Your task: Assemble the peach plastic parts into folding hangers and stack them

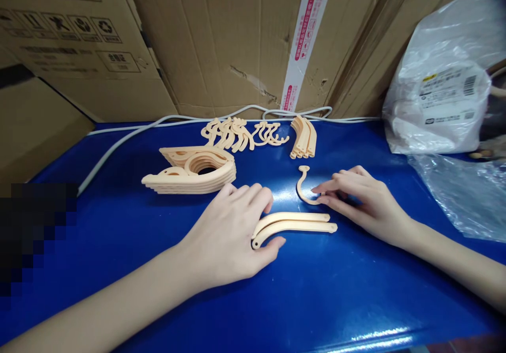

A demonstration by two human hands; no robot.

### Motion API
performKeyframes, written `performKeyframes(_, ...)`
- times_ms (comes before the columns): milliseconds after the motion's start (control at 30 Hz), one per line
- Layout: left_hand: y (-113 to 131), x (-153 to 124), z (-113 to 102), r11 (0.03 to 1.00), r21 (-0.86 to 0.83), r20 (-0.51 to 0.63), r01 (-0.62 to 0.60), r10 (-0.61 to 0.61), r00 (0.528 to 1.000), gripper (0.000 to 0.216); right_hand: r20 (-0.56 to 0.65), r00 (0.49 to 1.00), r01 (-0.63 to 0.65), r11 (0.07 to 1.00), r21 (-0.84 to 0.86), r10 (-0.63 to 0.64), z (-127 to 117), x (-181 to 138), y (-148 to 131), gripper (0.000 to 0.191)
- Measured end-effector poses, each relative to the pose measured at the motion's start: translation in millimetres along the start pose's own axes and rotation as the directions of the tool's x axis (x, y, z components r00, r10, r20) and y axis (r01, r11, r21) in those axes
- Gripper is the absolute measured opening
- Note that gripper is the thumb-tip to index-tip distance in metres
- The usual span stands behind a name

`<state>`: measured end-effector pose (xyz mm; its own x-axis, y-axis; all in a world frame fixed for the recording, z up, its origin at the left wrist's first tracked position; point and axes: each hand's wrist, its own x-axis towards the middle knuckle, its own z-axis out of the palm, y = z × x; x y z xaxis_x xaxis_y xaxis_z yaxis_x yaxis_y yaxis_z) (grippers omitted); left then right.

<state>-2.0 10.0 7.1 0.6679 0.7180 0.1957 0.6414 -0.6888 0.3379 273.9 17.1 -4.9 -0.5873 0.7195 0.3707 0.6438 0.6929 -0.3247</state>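
My left hand [233, 226] lies on the blue table [316, 300], fingers curled over the left ends of two long curved peach plastic arms [300, 223], thumb under them. My right hand [361, 200] rests to the right, its fingertips pinching the lower end of a peach plastic hook [303, 184] that lies flat on the table. Behind my left hand stands a stack of peach hanger bodies [193, 171]. Farther back lie a row of several hooks [241, 133] and a small bundle of curved arms [304, 138].
Cardboard boxes [221, 42] wall off the back of the table. A white cable [130, 137] runs along the table's far edge. A crumpled plastic bag with a label [443, 95] sits at the right, with clear film [466, 189] below it.
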Motion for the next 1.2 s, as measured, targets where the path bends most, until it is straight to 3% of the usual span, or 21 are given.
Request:
performKeyframes(167, 3.8, -2.8, -2.4, 0.998, -0.035, -0.136, -0.051, 0.045, 0.990, 0.035, -0.062, 0.998, -0.009, 1.000, -0.027, 0.007, -4.4, -1.5, 1.9, 0.008)
performKeyframes(333, 9.5, -3.7, -10.3, 0.998, -0.059, -0.165, -0.023, 0.013, 0.986, 0.020, -0.032, 0.999, -0.036, 0.999, 0.005, 0.036, -7.2, -2.7, 3.6, 0.006)
performKeyframes(433, 5.7, 3.8, -36.4, 0.990, -0.067, -0.251, 0.124, -0.137, 0.958, 0.011, -0.006, 0.997, -0.078, 0.995, 0.055, 0.079, -9.0, -1.3, 3.5, 0.013)
performKeyframes(533, -18.1, 22.9, -75.7, 0.922, -0.011, -0.295, 0.387, -0.373, 0.880, 0.024, 0.008, 0.994, -0.108, 0.988, 0.110, 0.108, -10.4, 1.2, 3.8, 0.032)
performKeyframes(600, -46.7, 41.3, -98.4, 0.800, 0.154, -0.294, 0.580, -0.523, 0.800, 0.028, 0.031, 0.993, -0.121, 0.985, 0.126, 0.118, -10.5, 2.3, 4.8, 0.037)
performKeyframes(733, -110.9, 76.9, -112.4, 0.672, 0.294, -0.064, 0.679, -0.695, 0.716, 0.046, 0.085, 0.985, -0.158, 0.979, 0.129, 0.148, -9.5, 2.3, 8.3, 0.038)
performKeyframes(833, -141.6, 91.4, -100.9, 0.704, 0.258, 0.100, 0.662, -0.701, 0.706, 0.057, 0.110, 0.981, -0.175, 0.976, 0.127, 0.161, -9.2, 1.7, 10.0, 0.038)
performKeyframes(933, -157.9, 99.2, -88.2, 0.709, 0.250, 0.133, 0.659, -0.700, 0.702, 0.066, 0.111, 0.982, -0.168, 0.978, 0.122, 0.154, -9.2, 1.6, 10.3, 0.039)
performKeyframes(1000, -167.3, 105.0, -83.4, 0.675, 0.270, 0.109, 0.687, -0.730, 0.675, 0.067, 0.108, 0.982, -0.170, 0.978, 0.121, 0.157, -9.1, 1.8, 10.1, 0.040)
performKeyframes(1067, -176.9, 111.2, -81.3, 0.642, 0.270, 0.118, 0.717, -0.761, 0.638, 0.060, 0.108, 0.981, -0.174, 0.977, 0.125, 0.161, -8.9, 2.2, 10.0, 0.040)
performKeyframes(1200, -189.2, 118.3, -81.9, 0.632, 0.215, 0.172, 0.745, -0.775, 0.608, 0.048, 0.121, 0.980, -0.172, 0.976, 0.131, 0.157, -8.0, 2.4, 10.7, 0.039)
